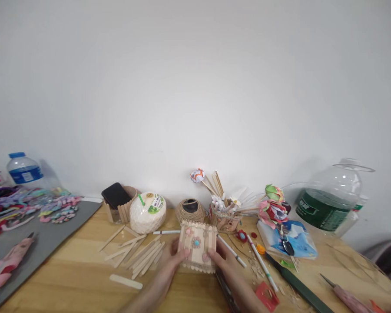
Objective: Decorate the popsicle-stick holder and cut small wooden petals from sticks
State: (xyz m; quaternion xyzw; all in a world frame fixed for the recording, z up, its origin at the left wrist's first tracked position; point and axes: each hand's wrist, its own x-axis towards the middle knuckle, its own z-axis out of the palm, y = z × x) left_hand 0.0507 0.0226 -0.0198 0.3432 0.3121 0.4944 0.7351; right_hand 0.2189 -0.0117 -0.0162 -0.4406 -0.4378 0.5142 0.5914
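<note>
A small box made of popsicle sticks [197,245], trimmed with little flower shapes, stands on the wooden table [78,278]. My left hand [170,261] grips its left side and my right hand [224,263] grips its right side. Several loose popsicle sticks [140,254] lie fanned out just left of the box. One single stick [126,281] lies nearer to me.
A twine ball [190,210], a coconut [147,212], a stick holder with a phone [117,200] and a craft pot [223,217] line the wall. Right: paper flowers [273,206], tissue pack [286,241], large water bottle [329,202], pens [262,263]. Left: grey mat [42,243], pink glue gun [6,265].
</note>
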